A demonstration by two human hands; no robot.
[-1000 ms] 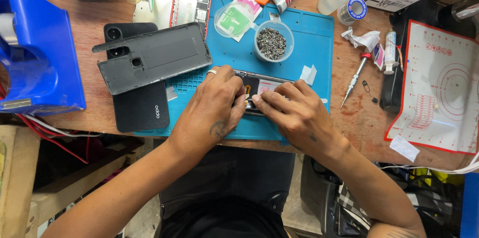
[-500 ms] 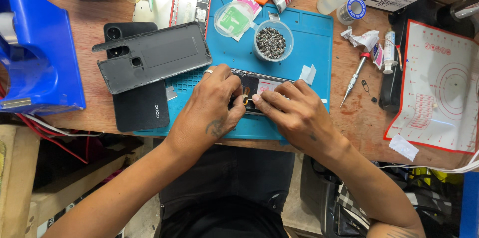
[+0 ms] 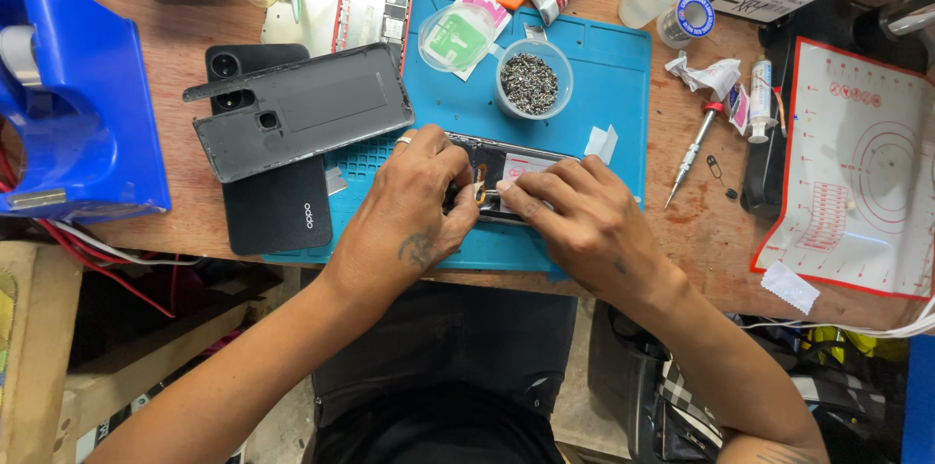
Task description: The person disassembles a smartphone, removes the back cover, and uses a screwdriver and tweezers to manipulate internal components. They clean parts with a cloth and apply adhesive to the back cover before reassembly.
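We are working inside the opened phone [image 3: 506, 172] on the blue mat [image 3: 604, 84]. Our left hand [image 3: 414, 206] clamps its edge; our right hand [image 3: 575, 216] pinches a small part inside. Next, we judge, comes a careful, steady lift.

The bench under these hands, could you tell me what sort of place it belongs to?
Most likely a phone repair bench. Both hands, left hand and right hand, work on an opened phone on a blue work mat, beside a cup of tiny screws, a screwdriver and a detached phone back cover.
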